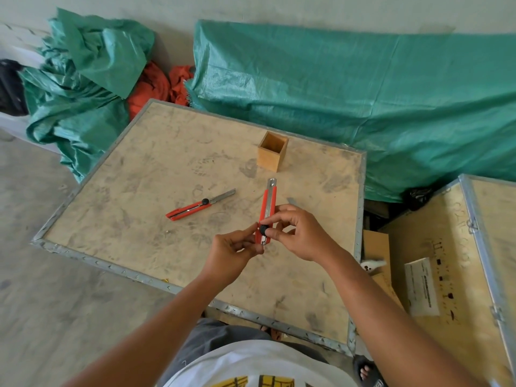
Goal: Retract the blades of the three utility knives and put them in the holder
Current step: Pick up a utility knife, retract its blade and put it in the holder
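head | left hand [234, 252] pinches base of red utility knife [267, 210] | right hand [296, 233] fingers on its black knob | second red knife [195, 206], blade out, on plywood crate top [139, 177] | square wooden holder [272, 150] apart

A holder [272, 151] stands at the far side of the crate top [139, 169]. One knife [199, 205] lies left of the hands; another knife [268, 208] is held above the top, before the holder.
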Available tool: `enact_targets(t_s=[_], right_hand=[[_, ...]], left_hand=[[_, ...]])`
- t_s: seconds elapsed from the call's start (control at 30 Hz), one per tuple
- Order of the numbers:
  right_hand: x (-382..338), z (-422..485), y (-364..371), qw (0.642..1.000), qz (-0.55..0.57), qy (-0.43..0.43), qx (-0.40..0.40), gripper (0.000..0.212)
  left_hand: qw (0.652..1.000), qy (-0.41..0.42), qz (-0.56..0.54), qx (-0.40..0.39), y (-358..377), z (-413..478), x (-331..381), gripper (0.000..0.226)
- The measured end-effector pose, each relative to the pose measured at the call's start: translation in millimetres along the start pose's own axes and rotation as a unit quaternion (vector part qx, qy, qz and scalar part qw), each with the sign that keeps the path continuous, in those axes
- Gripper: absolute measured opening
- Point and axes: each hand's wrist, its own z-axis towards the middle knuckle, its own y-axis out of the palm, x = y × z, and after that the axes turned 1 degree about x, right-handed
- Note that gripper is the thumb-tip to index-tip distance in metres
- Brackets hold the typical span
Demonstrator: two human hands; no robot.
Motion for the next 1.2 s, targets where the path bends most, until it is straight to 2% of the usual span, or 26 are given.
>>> enact_targets(t_s=[0.13,0.3,0.37,0.47,0.63,0.7,0.9,1.0,1.07,1.2], right_hand=[[0,-2,10,0.998,-0.013,-0.015,0.063,0.020],[1,-3,10,0.999,0.007,-0.023,0.042,0.023],[0,-2,11,0.998,0.002,-0.028,0.061,0.018],[-4,-1,12,0.995,-0.017,-0.028,0.092,0.023],[-5,2,6,0.998,0.031,-0.022,0.043,0.026],[-2,5,6,0.998,0.028,-0.026,0.053,0.023],[-7,17,9,0.990,0.027,0.009,0.135,0.028],[-4,31,0,0.986,0.072,0.023,0.148,0.017],[-2,44,-9,0.985,0.063,0.034,0.159,0.014],[-8,80,-35,0.983,0.042,0.049,0.169,0.025]], left_hand=[[1.000,0.006,0.019,-0.001,-2,1,-1,0.050],[1.000,0.006,0.019,-0.003,-5,4,1,0.051],[1.000,0.011,0.021,-0.007,-6,5,2,0.050],[1.000,0.014,0.022,-0.015,-6,6,3,0.049],[1.000,0.018,0.014,-0.015,-9,14,7,0.050],[0.999,0.024,0.019,-0.019,-10,17,7,0.050],[0.999,0.027,0.033,-0.033,-10,31,10,0.050],[0.998,0.032,0.047,-0.040,-9,47,12,0.051],[0.997,0.034,0.060,-0.044,-9,62,15,0.051],[0.993,0.054,0.101,-0.044,-5,107,29,0.053]])
